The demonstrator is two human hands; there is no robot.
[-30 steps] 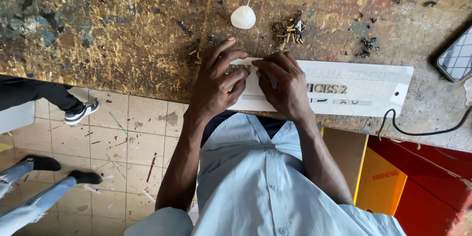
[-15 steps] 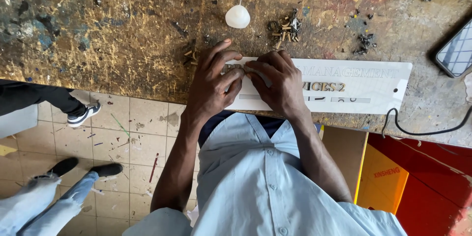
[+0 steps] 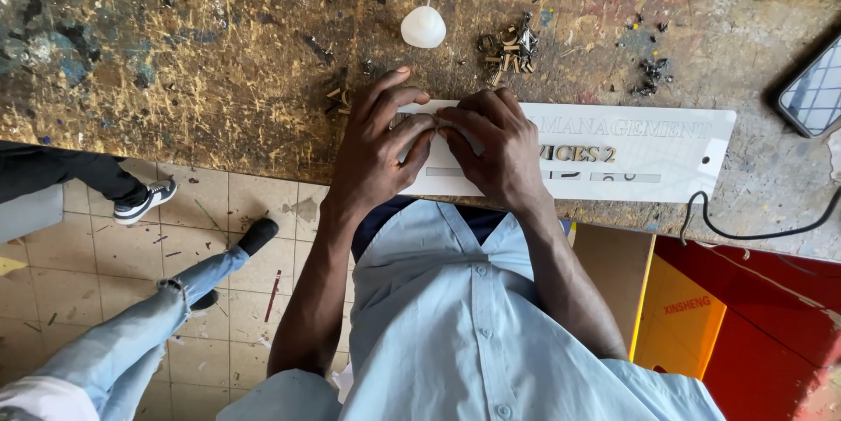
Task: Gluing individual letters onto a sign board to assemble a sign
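Item: white sign plate point(image 3: 631, 154), long and flat, lying along the near edge of the table point(image 3: 219, 62), its left end covered by both hands. Raised gold letters run along the part that shows (wording not recorded); a small hole sits near its right end.

Left hand point(image 3: 372, 154): spread flat on the plate's left end, fingers point(image 3: 394, 92) splayed, thumb turned in toward the other hand. Its grip closes on nothing that can be seen; it presses down and steadies.

Right hand point(image 3: 495, 145): knuckles up, fingertips curled and meeting the left thumb over the plate. It appears to pinch or press some small piece there, but the piece is hidden, so what the grip holds cannot be told.

Handling note: the work reads as seating a small piece onto the plate. Best done with the left palm kept flat so the plate cannot slide off the table edge, and with pressure straight down, in line with the letters already in place.

Also on the table: a white rounded lump point(image 3: 423, 27) beyond the hands; a heap of small metal bits point(image 3: 510, 44) beside it; a phone point(image 3: 813, 92) at the right edge; a black cable point(image 3: 753, 228) hanging off the front.

Below: tiled floor point(image 3: 114, 254), another person's legs in jeans point(image 3: 140, 325).
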